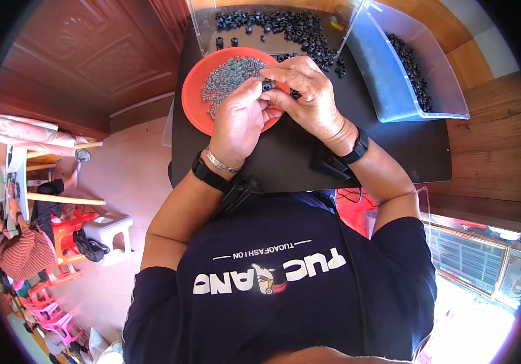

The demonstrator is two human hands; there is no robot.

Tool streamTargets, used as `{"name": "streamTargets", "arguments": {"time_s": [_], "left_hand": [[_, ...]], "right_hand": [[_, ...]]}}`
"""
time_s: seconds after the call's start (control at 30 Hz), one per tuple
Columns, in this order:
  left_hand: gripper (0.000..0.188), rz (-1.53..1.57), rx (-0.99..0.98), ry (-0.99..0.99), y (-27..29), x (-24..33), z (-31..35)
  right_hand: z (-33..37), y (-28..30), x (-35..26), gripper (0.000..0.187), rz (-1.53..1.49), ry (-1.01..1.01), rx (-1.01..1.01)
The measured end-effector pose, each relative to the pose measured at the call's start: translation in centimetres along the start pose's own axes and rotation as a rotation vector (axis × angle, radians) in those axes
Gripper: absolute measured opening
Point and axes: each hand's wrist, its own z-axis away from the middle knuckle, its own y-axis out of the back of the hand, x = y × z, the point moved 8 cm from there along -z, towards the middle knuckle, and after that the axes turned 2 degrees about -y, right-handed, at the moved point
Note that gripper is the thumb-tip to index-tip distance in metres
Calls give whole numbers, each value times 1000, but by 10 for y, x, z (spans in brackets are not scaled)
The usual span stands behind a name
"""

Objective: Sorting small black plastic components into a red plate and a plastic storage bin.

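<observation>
Shirt (284, 230): dark, nearest, before the table edge.
Left hand (239, 121): fingertips closed on a small black part (266, 86), above the red plate's right side.
Right hand (312, 97): fingertips gripping that same part.
Red plate (194, 103): on the dark table (406, 151), holding grey pieces (227, 79).
Bluish tub (377, 79): right, containing black parts (410, 70).

Looks to be serving as a small workshop in a home-like room: black parts (409, 73) are filling a bin (366, 76) and lying in a clear box (350, 30), metal bits (227, 79) are covering a plate (193, 100) on the table (409, 148). A panelled door (90, 54) is showing, plastic stools (110, 229) are standing about, another person (28, 252) is sitting at left.
</observation>
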Motion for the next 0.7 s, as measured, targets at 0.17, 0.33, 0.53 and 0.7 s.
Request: {"name": "streamTargets", "arguments": {"time_s": [0.17,0.33,0.53,0.7], "left_hand": [[21,10,-1,1,-1,1,1],[22,26,25,6,-4,1,3],[24,18,-3,3,-5,1,2],[25,7,-8,-7,-3,1,2]], "right_hand": [[0,0,-1,35,-4,9,-4],[0,1,-5,36,0,6,9],[-1,3,-8,34,36,52,19],[-2,3,-12,32,61,89,-5]]}}
